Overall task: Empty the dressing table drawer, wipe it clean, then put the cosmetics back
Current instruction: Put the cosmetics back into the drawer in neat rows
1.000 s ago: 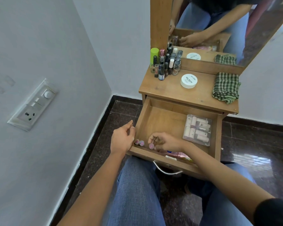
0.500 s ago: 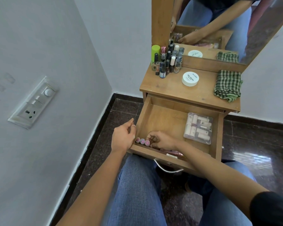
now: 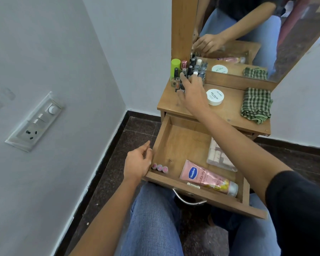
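Inside drawer point(image 3: 183, 145), three lipsticks point(image 3: 159, 167), one tube point(image 3: 207, 177)

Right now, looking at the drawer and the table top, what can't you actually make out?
In the head view:
- The clear packet of tubes: the right forearm crosses it, so its tube count is hidden.
- The right hand: its back covers the fingertips, so a grip on the cluster of bottles cannot be confirmed.
- The bottles' labels: too small to read.
- The drawer: its back right corner lies under the forearm.
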Available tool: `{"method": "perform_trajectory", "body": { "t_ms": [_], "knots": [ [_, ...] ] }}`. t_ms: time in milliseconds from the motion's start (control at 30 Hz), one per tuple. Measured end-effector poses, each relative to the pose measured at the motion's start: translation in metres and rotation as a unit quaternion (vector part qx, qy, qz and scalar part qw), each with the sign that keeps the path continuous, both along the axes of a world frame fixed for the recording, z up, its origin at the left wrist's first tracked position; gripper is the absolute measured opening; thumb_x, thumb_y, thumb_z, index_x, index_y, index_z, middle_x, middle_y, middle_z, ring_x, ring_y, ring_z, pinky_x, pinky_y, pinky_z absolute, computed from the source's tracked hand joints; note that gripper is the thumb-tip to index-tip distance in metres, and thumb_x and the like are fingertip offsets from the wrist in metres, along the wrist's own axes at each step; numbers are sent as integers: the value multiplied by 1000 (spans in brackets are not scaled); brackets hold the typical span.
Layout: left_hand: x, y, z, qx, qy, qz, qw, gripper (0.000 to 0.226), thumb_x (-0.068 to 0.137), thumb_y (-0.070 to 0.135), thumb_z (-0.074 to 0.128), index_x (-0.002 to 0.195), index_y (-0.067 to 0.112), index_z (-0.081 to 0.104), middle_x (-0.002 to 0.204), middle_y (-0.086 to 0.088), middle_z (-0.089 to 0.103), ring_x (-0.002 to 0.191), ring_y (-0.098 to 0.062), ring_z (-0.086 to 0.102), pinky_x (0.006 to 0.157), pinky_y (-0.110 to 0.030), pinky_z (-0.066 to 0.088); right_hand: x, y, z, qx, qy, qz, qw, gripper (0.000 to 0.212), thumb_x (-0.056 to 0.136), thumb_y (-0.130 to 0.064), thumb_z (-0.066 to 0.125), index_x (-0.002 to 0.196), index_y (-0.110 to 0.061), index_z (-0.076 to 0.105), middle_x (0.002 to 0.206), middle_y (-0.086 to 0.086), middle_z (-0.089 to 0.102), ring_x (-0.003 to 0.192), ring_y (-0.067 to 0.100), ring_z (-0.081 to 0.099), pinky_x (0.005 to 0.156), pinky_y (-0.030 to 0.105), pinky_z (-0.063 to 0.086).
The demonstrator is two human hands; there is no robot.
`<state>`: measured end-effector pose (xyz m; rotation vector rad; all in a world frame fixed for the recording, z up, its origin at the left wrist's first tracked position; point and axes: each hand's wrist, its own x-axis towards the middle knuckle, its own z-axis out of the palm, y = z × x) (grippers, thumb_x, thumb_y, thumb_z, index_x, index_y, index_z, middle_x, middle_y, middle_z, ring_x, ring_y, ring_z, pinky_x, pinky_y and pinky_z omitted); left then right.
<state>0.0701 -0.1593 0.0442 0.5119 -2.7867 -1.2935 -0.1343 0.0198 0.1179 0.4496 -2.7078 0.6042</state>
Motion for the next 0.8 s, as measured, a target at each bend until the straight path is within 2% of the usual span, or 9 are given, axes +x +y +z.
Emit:
{"method": "perform_trajectory", "body": {
  "t_ms": [133,267,333,400,467,567,667,733,800],
  "knots": [
    [0,-1,1,2,3,-3,1000,39,96,28,50,134,24,58,77,6,71,44,-2,51,48,-16,41,-17,-11,7,123,74,-19,990,45,91,-26,54,132,-6,52,111,16,49,104,32,45,86,38,40],
    [1,-1,2,9,-1,-5,1000,39,96,28,50,134,24,58,82,20,66,63,1,58,65,-22,53,-25,-17,3,130,102,-30,986,23,80,-16,58,98,-4,67,103,16,53,100,36,49,82,41,43],
    [0,-2,1,3,0,-3,1000,39,96,29,50,133,25,58,98,10,72,68,0,61,72,-26,55,-27,-18,2,131,113,-35,984,16,78,-9,57,88,-3,67,97,15,54,96,36,51,78,41,45],
    [0,-2,1,-2,2,-4,1000,39,96,29,50,133,24,58,111,5,71,74,1,62,78,-29,56,-29,-18,2,133,124,-24,983,14,78,-5,57,86,-2,68,96,15,56,94,35,52,76,40,47],
    [0,-1,1,1,4,-5,1000,39,95,29,50,133,24,58,118,6,69,81,0,64,83,-31,56,-26,-16,3,119,129,2,985,16,78,-6,57,87,-2,69,100,14,57,97,35,51,82,41,46],
    [0,-1,2,7,6,-3,1000,39,95,29,50,132,24,59,121,6,67,92,-4,65,86,-32,55,1,-10,6,47,127,69,988,16,82,-15,61,93,-4,67,108,11,55,103,30,45,90,36,41],
    [0,-2,1,3,3,-1,1000,40,95,29,50,133,23,59,114,4,71,87,-5,65,83,-30,55,51,4,3,-36,36,169,984,13,89,-22,63,93,-9,61,96,3,54,90,17,45,76,22,33],
    [0,-2,1,3,-1,-1,1000,39,95,29,50,133,24,58,112,3,71,87,-6,65,82,-30,54,85,15,-8,-45,-71,220,972,8,89,-21,62,92,-14,59,87,-3,56,77,10,50,67,24,39],
    [0,-2,1,1,-6,0,1000,39,95,29,50,134,25,57,93,2,73,69,-2,61,67,-26,51,112,24,-25,1,-174,243,954,8,89,-20,62,93,-14,60,88,-4,60,76,9,56,70,28,49]
  ]
}}
